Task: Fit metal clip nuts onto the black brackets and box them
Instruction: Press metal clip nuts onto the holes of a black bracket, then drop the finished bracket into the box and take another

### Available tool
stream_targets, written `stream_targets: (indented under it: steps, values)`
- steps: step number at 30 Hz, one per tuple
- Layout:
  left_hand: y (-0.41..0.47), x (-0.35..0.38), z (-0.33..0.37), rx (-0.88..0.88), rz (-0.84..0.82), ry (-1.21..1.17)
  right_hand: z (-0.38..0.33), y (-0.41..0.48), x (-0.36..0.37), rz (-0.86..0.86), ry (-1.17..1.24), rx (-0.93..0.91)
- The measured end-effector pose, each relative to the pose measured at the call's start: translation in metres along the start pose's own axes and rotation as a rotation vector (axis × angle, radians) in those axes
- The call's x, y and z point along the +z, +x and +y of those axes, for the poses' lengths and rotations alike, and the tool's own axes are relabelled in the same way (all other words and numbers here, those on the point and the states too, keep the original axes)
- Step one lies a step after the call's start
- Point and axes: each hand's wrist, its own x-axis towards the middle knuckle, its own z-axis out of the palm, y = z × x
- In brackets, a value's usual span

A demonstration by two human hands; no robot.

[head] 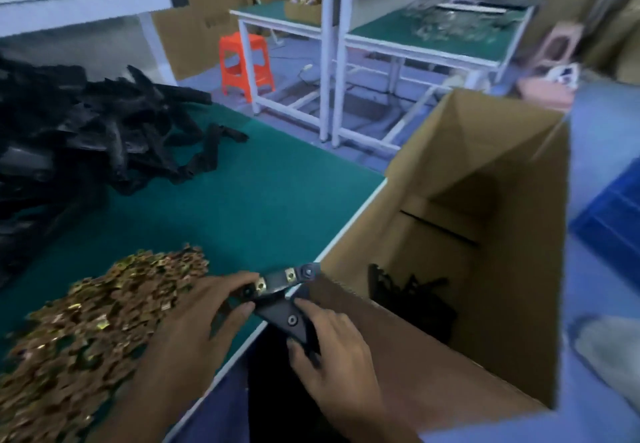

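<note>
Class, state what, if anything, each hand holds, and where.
One black bracket: left hand pinches it beside a clip nut, right hand grips its lower end.

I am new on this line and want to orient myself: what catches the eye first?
The left hand and right hand hold a black bracket, two gold nuts fitted, near centre. A heap of clip nuts lies at near left, a pile of brackets behind it, an open cardboard box at right.

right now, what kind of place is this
Probably a small factory assembly shop: green-topped workbenches, a heap of clip nuts, a pile of brackets, and a carton beside the bench.
</note>
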Motion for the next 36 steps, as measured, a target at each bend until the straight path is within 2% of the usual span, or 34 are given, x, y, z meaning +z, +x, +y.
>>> stream_targets:
  steps: [5, 10, 14, 18, 23, 27, 31, 33, 36]
  values:
    - [0.029, 0.06, 0.043, 0.081, -0.22, -0.132, 0.038, -0.032, -0.049, 0.043, -0.028, 0.219]
    - [0.036, 0.068, 0.059, 0.137, -0.228, -0.197, 0.101, -0.015, -0.085, 0.194, -0.114, 0.416]
    - [0.025, 0.05, 0.039, 0.064, -0.204, -0.13, 0.144, 0.026, -0.11, -0.062, -0.289, 0.646]
    - [0.016, 0.016, 0.006, -0.063, -0.03, -0.052, 0.124, 0.054, -0.088, -0.075, -0.324, 0.463]
    - [0.013, -0.052, -0.064, -0.35, 0.214, 0.058, 0.031, 0.071, -0.022, 0.082, 0.037, 0.071]
    - [0.011, -0.101, -0.13, -0.601, 0.414, 0.167, -0.044, 0.082, 0.019, 0.005, 0.258, -0.146]
    - [0.022, -0.136, -0.184, -0.807, 0.66, 0.214, -0.075, 0.087, 0.056, -0.069, 0.349, -0.232]
    - [0.028, -0.145, -0.202, -0.842, 0.668, 0.341, -0.077, 0.085, 0.068, -0.139, 0.338, -0.201]
    - [0.038, -0.155, -0.223, -0.822, 0.515, 0.49, -0.078, 0.081, 0.076, -0.177, 0.286, -0.19]
